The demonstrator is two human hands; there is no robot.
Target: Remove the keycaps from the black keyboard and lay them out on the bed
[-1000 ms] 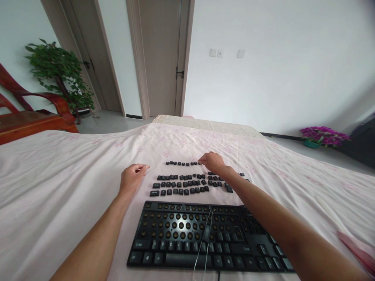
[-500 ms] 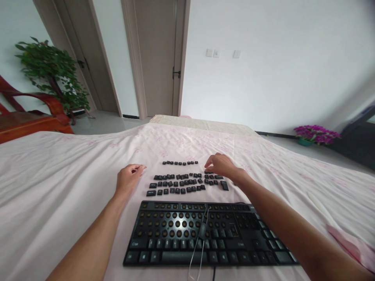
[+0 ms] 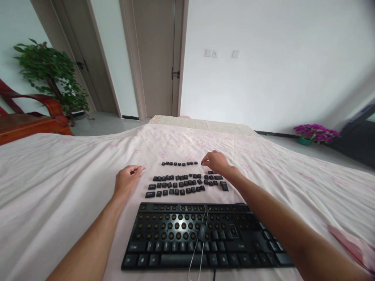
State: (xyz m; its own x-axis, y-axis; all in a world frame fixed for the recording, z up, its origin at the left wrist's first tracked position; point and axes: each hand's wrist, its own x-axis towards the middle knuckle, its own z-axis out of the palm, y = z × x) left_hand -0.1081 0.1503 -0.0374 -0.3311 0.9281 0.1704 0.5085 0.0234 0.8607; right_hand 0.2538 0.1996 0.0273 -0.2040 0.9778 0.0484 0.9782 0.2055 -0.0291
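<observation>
A black keyboard lies on the cloth in front of me, its upper rows stripped down to bare round switch domes. Across it rests a wire keycap puller with a dark handle. Beyond the keyboard, loose black keycaps lie in several rough rows. My right hand pinches a small keycap at the right end of the farthest row. Left of the rows, my left hand rests on the cloth, fingers curled and thumb against them, with nothing visible in it.
A pale floral cloth with folds covers the surface. Pink fabric lies at the right. Farther off are a wooden chair, a leafy plant, a door and potted purple flowers.
My right hand has moved slightly left from the short group of keycaps at the right to the end of the farthest row, and a keycap now shows at its fingertips. The left hand stays put.
</observation>
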